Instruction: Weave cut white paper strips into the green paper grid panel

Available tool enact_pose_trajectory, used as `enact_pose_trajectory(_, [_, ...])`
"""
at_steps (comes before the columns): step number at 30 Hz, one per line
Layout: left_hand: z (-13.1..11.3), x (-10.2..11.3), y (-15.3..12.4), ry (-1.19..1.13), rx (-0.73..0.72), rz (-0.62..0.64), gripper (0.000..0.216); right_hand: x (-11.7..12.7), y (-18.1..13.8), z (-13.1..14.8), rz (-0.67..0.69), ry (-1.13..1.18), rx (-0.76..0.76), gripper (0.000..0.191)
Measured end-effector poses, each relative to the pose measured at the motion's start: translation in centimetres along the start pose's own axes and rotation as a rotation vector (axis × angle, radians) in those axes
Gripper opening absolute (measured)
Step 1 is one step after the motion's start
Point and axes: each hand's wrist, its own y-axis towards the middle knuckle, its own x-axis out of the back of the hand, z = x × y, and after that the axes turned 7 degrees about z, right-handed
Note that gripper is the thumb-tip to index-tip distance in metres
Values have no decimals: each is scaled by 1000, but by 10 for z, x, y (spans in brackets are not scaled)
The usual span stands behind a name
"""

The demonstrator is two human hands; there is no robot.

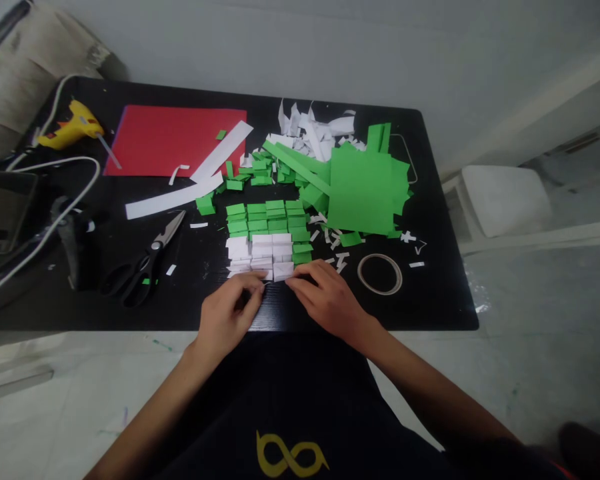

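Note:
Folded paper pieces lie in close rows near the table's front edge. The green folded pieces (266,219) form the back rows and run down the right side, with white folded pieces (263,245) in front of them. My left hand (230,312) is closed, thumb and forefinger pinched at the front row, with a thin white paper edge showing at the tips. My right hand (329,297) has its fingers together, and its thumb and fingertips are at the right edge of a white folded paper piece (283,271) in the front row.
A green sheet (361,190) lies over green scraps at right, near a tape roll (380,274). Behind are white paper scraps (315,130). At left are black-handled scissors (145,260), white strips (175,199), a red sheet (175,140) and a yellow glue gun (75,127) with its cord.

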Motion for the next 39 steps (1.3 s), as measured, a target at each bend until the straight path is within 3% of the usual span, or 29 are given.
enact_pose_trajectory(12, [3, 0, 0, -11, -15, -19, 5, -5, -18, 6, -136, 38, -99, 20])
enact_pose_trajectory(23, [4, 0, 0, -44, 13, -34, 4, -1, 12, -1, -213, 121, -70, 17])
enact_pose_trajectory(30, [3, -1, 1, -57, 20, -47, 5, 2, 22, -7, -61, 66, -21, 19])
enact_pose_trajectory(39, [1, 1, 3, -98, 40, -46, 4, -1, 33, -14, -72, 225, -121, 16])
